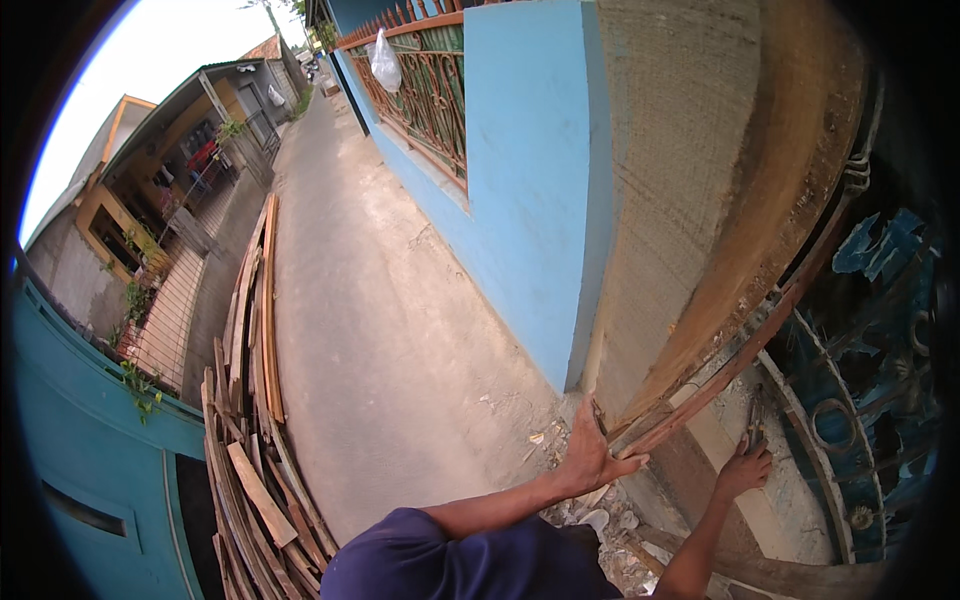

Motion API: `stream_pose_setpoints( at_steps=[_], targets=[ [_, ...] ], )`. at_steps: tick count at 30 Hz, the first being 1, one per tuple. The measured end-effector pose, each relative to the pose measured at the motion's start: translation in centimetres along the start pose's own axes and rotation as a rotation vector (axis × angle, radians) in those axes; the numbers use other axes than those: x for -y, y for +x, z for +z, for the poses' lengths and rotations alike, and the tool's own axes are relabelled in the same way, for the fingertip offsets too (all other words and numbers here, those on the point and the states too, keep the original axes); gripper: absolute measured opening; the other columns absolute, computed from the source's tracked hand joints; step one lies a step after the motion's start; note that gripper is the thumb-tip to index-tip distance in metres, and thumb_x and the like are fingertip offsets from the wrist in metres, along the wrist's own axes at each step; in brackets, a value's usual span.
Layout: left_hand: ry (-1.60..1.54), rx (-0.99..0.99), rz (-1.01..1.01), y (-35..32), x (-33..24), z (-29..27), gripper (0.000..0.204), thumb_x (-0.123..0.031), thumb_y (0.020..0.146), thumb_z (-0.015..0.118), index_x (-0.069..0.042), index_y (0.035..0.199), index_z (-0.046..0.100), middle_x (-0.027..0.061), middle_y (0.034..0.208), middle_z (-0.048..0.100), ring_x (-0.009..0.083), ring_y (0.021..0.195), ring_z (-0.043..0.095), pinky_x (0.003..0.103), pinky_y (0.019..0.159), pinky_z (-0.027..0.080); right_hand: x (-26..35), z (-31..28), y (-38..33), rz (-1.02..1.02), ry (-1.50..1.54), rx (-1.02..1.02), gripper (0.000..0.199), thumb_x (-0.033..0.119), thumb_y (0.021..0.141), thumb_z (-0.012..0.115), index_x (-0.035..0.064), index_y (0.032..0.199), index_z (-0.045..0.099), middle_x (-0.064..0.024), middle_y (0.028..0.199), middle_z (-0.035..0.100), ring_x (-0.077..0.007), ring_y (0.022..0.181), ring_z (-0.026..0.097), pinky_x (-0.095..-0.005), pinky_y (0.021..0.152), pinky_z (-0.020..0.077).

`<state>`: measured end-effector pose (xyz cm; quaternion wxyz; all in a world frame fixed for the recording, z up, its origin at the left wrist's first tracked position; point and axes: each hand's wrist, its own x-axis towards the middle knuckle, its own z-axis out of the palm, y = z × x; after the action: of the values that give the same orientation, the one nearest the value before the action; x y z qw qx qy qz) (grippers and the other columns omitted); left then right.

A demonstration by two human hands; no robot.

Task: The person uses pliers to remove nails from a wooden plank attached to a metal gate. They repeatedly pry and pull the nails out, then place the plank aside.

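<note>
A wide wooden board [690,180] with a rough, bark-like edge leans up on the right, and a thin reddish wooden strip [740,360] runs along its edge. My left hand [588,458] grips the lower end of the wood, thumb up one side and fingers across the other. Farther right, my right hand [742,470] is closed around a small dark hand tool [756,432], whose exact kind I cannot make out. That tool is close to a pale concrete surface beside an ornate metal gate [835,430].
A light blue wall [530,170] with a rusty metal fence [420,110] stands ahead. A narrow paved lane [340,300] runs away beside it. Several long wooden strips [262,490] lie piled at left, near a teal gate [90,430]. Rubble [600,515] lies below my left hand.
</note>
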<state>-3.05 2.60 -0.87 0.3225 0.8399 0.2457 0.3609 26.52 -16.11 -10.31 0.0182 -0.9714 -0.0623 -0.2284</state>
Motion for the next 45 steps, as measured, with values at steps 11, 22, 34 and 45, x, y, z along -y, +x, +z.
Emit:
stream_pose_setpoints(
  at_steps=[11, 22, 34, 45],
  targets=[
    [-0.139, 0.036, -0.172, -0.6, -0.1, 0.3, 0.112, -0.034, 0.072, 0.089, 0.02, 0.136, 0.015, 0.0311, 0.132, 0.039, 0.0381, 0.123, 0.043, 0.045, 0.108, 0.031, 0.6, -0.1, 0.2, -0.024, 0.129, -0.038, 0.053, 0.044, 0.094, 0.063, 0.0114, 0.135, 0.055, -0.0118, 0.119, 0.052, -0.0301, 0.114, 0.047, -0.05, 0.098, 0.0324],
    [-0.177, 0.049, -0.321, -0.1, -1.3, 0.2, 0.107, -0.029, 0.072, 0.09, 0.017, 0.132, 0.014, 0.0294, 0.127, 0.043, 0.0341, 0.119, 0.046, 0.042, 0.109, 0.028, -0.1, 1.1, 0.2, -0.045, 0.182, -0.081, 0.053, 0.047, 0.095, 0.061, 0.0117, 0.134, 0.055, -0.0119, 0.116, 0.053, -0.031, 0.113, 0.047, -0.0509, 0.099, 0.0304],
    [-0.198, 0.014, -0.201, -0.6, 0.2, 0.8, 0.104, -0.023, 0.072, 0.09, 0.013, 0.134, 0.014, 0.026, 0.125, 0.043, 0.033, 0.114, 0.045, 0.043, 0.104, 0.032, 0.0, 1.0, 0.2, -0.036, 0.119, -0.046, 0.053, 0.049, 0.097, 0.057, 0.0125, 0.135, 0.054, -0.0146, 0.119, 0.052, -0.0335, 0.113, 0.047, -0.0531, 0.098, 0.0317],
    [-0.217, 0.032, -0.283, -0.5, -0.4, 0.5, 0.105, -0.022, 0.071, 0.09, 0.013, 0.134, 0.014, 0.0264, 0.129, 0.038, 0.0319, 0.12, 0.041, 0.044, 0.107, 0.029, 0.1, 0.3, 0.1, -0.042, 0.157, -0.039, 0.053, 0.046, 0.096, 0.06, 0.0102, 0.135, 0.054, -0.0147, 0.117, 0.053, -0.0331, 0.114, 0.046, -0.0518, 0.1, 0.0306]
  ],
)
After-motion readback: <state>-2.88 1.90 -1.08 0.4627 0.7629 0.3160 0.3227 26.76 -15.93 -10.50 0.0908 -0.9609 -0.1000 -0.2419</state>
